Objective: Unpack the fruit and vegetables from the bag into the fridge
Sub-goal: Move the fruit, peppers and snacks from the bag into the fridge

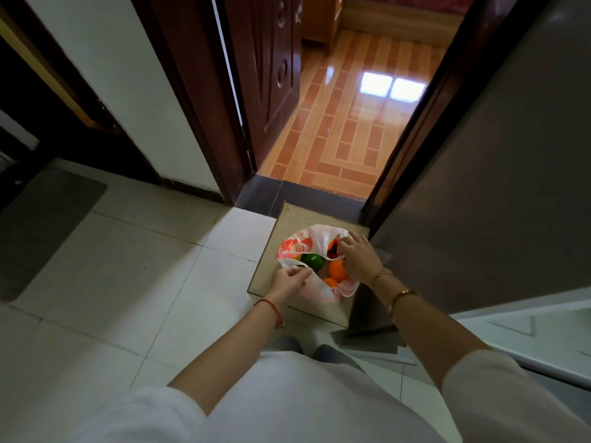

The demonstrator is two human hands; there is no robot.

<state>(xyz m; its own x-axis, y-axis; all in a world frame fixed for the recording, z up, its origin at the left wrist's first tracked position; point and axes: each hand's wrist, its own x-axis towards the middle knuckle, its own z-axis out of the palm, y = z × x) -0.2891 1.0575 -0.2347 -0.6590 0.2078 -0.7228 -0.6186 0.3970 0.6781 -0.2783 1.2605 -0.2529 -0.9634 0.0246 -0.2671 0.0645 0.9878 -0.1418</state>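
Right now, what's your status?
Left hand and right hand pinch bag rim open. Oranges, green fruit inside. Nothing blocking.

Both hands [289,279] [358,259] on bag [299,246] rim

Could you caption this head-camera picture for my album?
Both hands, left and right, pull open a plastic bag of fruit on a low wooden stand.

Pale square floor tiles [128,282], glossy, thin dark grout. Grey mat [44,225] lies at left. White wall [128,75] between dark wood frames. Open carved door [271,75], dark red-brown, leads to a room with an orange brick-pattern floor [345,139]; window light reflects there. Grey panel [511,187] fills the right side.
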